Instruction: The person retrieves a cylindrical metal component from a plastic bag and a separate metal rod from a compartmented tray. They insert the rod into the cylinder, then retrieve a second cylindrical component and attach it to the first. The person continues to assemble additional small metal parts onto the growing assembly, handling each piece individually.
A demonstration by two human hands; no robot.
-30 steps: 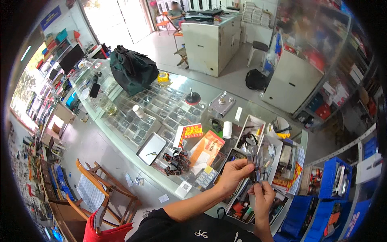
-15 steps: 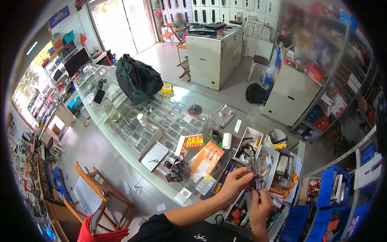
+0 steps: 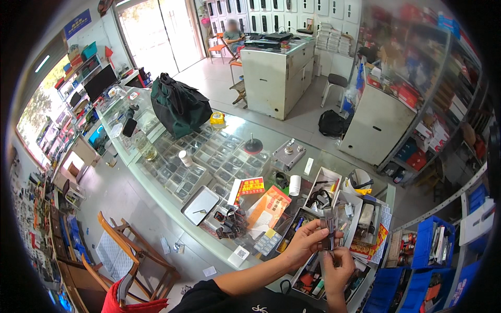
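My left hand (image 3: pixel 309 239) pinches a small, dark, flat piece (image 3: pixel 327 233) with a shiny greyish upper part, held upright above the open trays. Just below, my right hand (image 3: pixel 338 265) has its fingers closed at the lower end of the same piece. What kind of thing it is I cannot make out. Beneath and around my hands lie compartments with small tools and parts, among them a tray (image 3: pixel 313 284) of loose bits. Beside my left wrist is a blister-like sheet of pale squares (image 3: pixel 267 241).
On the glass counter stand a dark green bag (image 3: pixel 180 107), a yellow tape measure (image 3: pixel 217 119), a white roll (image 3: pixel 295 185), a metal tray (image 3: pixel 200 204) and an orange envelope (image 3: pixel 269 207). Blue bins (image 3: pixel 432 241) rise at the right. A wooden chair (image 3: pixel 130 250) is at the lower left. A person (image 3: pixel 233 37) sits far back.
The dark piece has turned so that a broader, brownish face shows. My right hand's fingers have shifted slightly at its lower end; the view has moved a little.
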